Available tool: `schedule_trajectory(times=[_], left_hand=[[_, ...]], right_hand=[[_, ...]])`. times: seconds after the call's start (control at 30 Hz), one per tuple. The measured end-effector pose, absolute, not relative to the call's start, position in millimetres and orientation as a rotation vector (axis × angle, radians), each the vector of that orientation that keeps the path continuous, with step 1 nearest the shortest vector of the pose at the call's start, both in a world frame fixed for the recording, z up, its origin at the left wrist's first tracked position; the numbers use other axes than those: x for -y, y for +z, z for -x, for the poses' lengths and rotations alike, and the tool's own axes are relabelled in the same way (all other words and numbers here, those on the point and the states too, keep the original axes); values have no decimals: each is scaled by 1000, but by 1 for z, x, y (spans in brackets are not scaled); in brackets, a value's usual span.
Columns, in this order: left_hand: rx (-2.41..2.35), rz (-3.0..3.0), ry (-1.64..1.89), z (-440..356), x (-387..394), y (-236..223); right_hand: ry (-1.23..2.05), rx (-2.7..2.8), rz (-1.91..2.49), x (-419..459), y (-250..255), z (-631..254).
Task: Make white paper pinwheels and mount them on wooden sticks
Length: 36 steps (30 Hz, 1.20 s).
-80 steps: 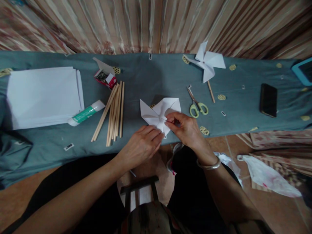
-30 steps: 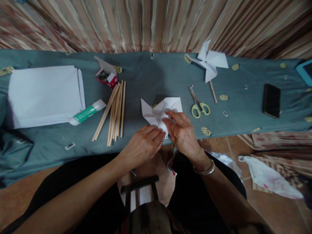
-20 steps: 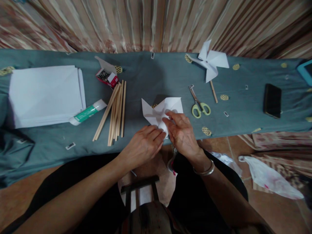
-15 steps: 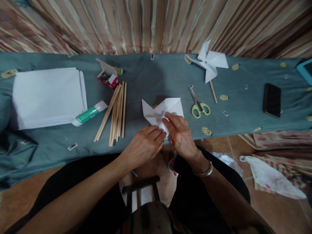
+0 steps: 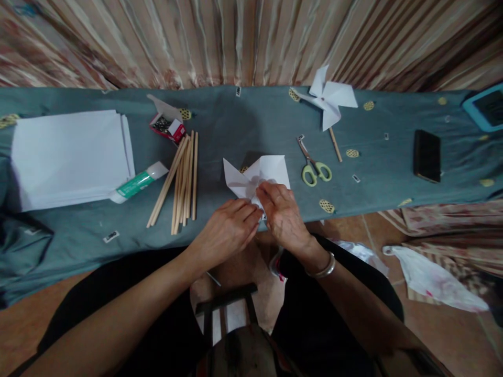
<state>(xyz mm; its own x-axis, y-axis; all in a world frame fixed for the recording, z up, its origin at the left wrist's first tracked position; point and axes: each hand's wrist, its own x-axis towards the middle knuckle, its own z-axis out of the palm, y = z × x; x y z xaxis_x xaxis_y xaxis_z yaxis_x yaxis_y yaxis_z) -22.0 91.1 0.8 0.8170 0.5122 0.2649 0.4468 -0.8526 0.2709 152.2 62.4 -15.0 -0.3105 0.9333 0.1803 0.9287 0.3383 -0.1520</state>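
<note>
A folded white paper pinwheel (image 5: 272,170) lies near the front edge of the cloth-covered table, two of its points facing away from me. My left hand (image 5: 231,225) has its fingers closed on the paper's near left corner. My right hand (image 5: 283,214) presses its bunched fingertips onto the paper close to the middle, covering the near right part. What lies beneath those fingertips is hidden. Beyond and to the right sit scissors (image 5: 314,168) with pale green handles. A finished-looking pinwheel (image 5: 332,99) on a wooden stick rests at the back right.
Several wooden sticks (image 5: 184,180) lie left of the hands. Behind them stands an open red box (image 5: 168,127) of small metal pins. A glue stick (image 5: 138,182) touches a stack of white paper (image 5: 70,157). At right are a dark phone (image 5: 427,156) and a blue-framed device (image 5: 487,107).
My right hand has shifted left and nearer my left hand, its fingers now more bunched over the pinwheel's middle. My left hand keeps its hold. The whole view has swung slightly.
</note>
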Motion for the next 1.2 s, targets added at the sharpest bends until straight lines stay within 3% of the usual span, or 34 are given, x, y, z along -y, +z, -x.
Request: schedule_trajectory(times=[0.37,0.63,1.2], left_hand=[[-720,-2906,519,24,-89,-1],[-690,-2922,499,29,-92,6],[-1114,-2828,682,66,-141,10]], right_hand=[[455,2046,1501,-78,-4,-181],[232,1980,1671,-117,-10,-208],[418,1733,1846,-117,5,-210]])
